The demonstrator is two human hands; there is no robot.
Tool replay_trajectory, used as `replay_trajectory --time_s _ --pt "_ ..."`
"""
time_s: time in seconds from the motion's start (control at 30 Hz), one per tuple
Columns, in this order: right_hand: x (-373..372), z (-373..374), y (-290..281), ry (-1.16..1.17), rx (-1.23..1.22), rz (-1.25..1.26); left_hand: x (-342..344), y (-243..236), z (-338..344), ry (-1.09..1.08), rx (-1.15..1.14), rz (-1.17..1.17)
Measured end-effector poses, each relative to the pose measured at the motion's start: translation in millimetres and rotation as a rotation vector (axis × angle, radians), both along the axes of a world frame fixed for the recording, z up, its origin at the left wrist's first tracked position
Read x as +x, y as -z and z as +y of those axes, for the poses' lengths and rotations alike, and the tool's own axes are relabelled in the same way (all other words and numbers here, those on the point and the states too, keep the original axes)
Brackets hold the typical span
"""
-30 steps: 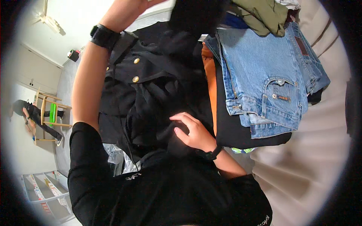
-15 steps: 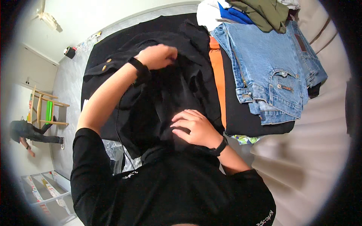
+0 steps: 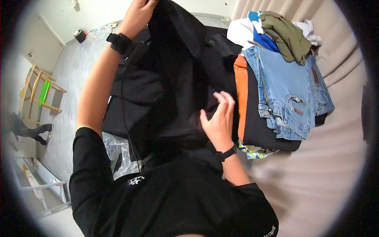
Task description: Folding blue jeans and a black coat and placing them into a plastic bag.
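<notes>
A large black garment (image 3: 169,91) spreads in front of me, its upper part raised off the pile of dark cloth beneath. My left hand (image 3: 139,15), at the top edge of the view, is closed on a fold of it, and cloth hangs down from the fingers. Over the right side of the garment, my right hand (image 3: 221,120) is open with thumb and fingers apart. Whether its fingertips touch the cloth I cannot tell.
To the right, folded blue jeans (image 3: 290,94) lie on black and orange cloth (image 3: 241,102). Behind them sit an olive green garment (image 3: 286,35) and white and blue clothes. Clear plastic (image 3: 120,154) lies at the near left. A wooden chair (image 3: 43,91) and another person's legs (image 3: 33,128) appear far left.
My left hand has moved up and away, lifting part of the black garment. My right hand has shifted right and slightly forward, its fingers now raised and spread.
</notes>
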State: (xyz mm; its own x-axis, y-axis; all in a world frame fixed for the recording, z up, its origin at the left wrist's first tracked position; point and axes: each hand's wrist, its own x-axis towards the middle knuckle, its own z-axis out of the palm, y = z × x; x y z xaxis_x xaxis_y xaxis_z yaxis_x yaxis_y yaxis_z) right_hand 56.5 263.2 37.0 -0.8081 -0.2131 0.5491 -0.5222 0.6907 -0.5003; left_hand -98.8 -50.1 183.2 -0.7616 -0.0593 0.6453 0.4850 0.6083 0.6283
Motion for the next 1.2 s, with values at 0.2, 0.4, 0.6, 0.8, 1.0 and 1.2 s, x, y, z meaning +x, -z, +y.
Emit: replay_trajectory --time_s 0.2,0.4,0.6,0.8,1.0,1.2 --pt "-61.9 -21.1 -31.4 0.145 0.047 0.024 37.9 -39.1 -25.2 0.025 0.294 -0.11" --pt "-92.8 -65.4 -81.1 -0.174 -0.062 0.009 70.4 -75.9 -29.3 0.068 0.241 -0.135" --pt "-122.0 -121.0 -134.3 -0.397 -0.241 -0.024 86.6 -84.5 -30.8 0.097 -0.236 -0.085" --pt "-166.7 -93.7 -191.3 -0.39 -0.603 0.214 115.3 -84.3 -38.2 -0.234 -0.743 -0.093" --pt "-134.1 -78.2 -247.8 -0.248 -0.271 0.442 114.4 -90.9 -53.1 -0.423 -0.679 0.131" --pt "-145.8 -69.9 -239.4 -0.191 0.353 0.41 126.6 -117.5 -62.2 -0.448 -0.609 0.274"
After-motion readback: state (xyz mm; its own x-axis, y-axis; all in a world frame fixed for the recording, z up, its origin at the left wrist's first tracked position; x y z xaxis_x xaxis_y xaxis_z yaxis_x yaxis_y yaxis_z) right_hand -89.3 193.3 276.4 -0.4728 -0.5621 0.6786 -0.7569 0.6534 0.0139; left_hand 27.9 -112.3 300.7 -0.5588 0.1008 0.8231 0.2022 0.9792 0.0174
